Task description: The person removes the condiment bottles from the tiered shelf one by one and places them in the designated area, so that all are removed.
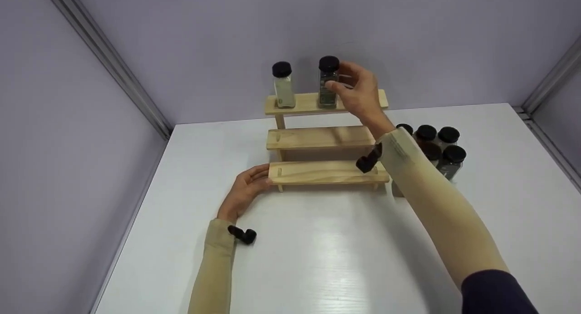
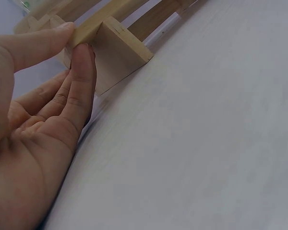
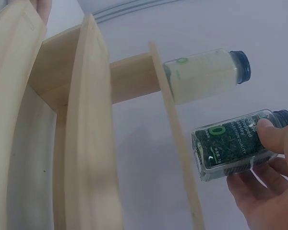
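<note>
A three-tier wooden rack (image 1: 324, 172) stands on the white table. My right hand (image 1: 361, 94) grips a parsley jar (image 3: 233, 141) with a black cap, thumb on one side and fingers on the other. It is upright over the top shelf (image 1: 306, 101); a small gap shows between its base and the shelf in the right wrist view. To its left on that shelf stands a jar of pale contents (image 1: 284, 89). My left hand (image 1: 245, 191) pinches the left end of the lowest step between thumb and fingers, seen closely in the left wrist view.
Several black-capped jars (image 1: 453, 162) stand grouped on the table right of the rack, partly hidden by my right forearm. Behind the rack rises a plain grey wall (image 1: 204, 55). The middle step (image 1: 317, 138) lies below the top shelf.
</note>
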